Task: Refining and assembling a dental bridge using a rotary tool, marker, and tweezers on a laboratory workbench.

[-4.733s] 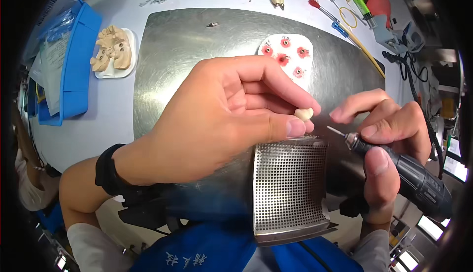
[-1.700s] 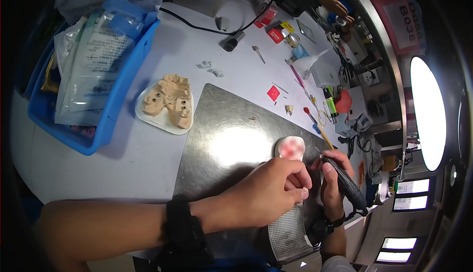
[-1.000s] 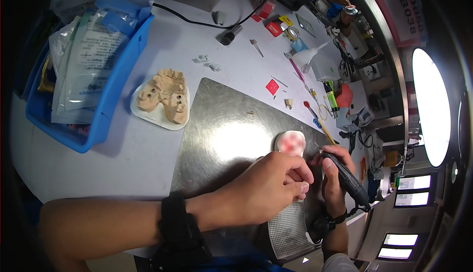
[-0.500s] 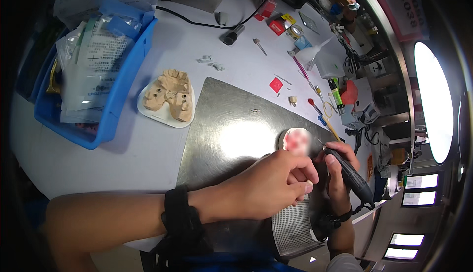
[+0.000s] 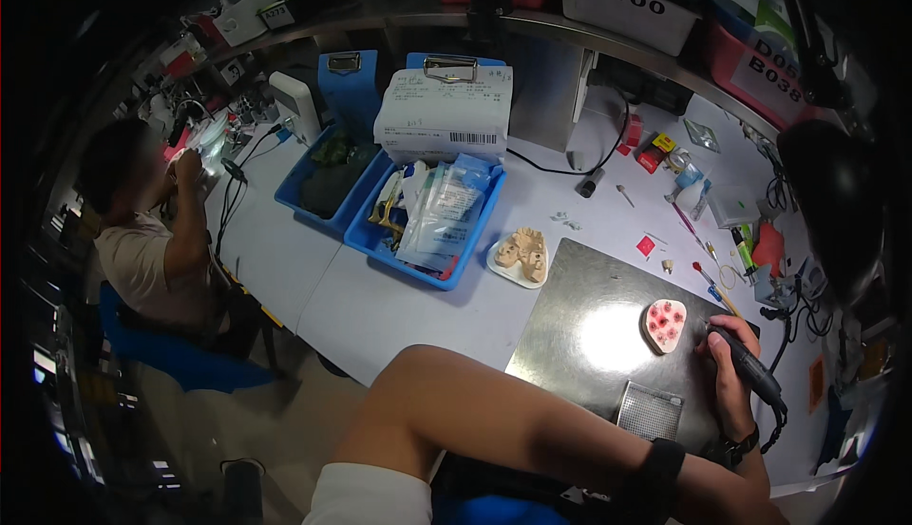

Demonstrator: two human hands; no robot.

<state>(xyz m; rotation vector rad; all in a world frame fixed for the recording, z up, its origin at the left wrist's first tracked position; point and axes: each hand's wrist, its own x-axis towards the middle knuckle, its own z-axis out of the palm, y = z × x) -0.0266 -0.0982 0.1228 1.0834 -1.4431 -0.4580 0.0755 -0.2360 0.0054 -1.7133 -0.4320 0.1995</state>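
My right hand [image 5: 731, 363] grips a black rotary handpiece [image 5: 750, 365] with a thin tip, over the right side of a metal plate [image 5: 565, 306]. Just left of the tip, a white plaster piece [image 5: 665, 325] with several red spots lies on the plate. My left forearm crosses low in front, a black band round its wrist. Only the back part of my left hand [image 5: 717, 493] shows at the bottom edge; its fingers are hidden. A perforated metal piece [image 5: 650, 413] rests on the plate near that forearm. Left of the plate, a tan dental model [image 5: 522, 254] sits on a white base.
Blue trays [image 5: 446, 281] with packets and clipboards stand at the back left. A cable [image 5: 560, 166] runs behind. Brushes, a red square [image 5: 645, 246] and small bottles lie at the right. Another person [image 5: 157, 249] sits at the far left. Shelf bins [image 5: 622, 7] hang above.
The view has swung left, bringing the other person and shelf into sight. My left hand has dropped from beside the plaster piece to the bottom edge. My right hand still holds the handpiece.
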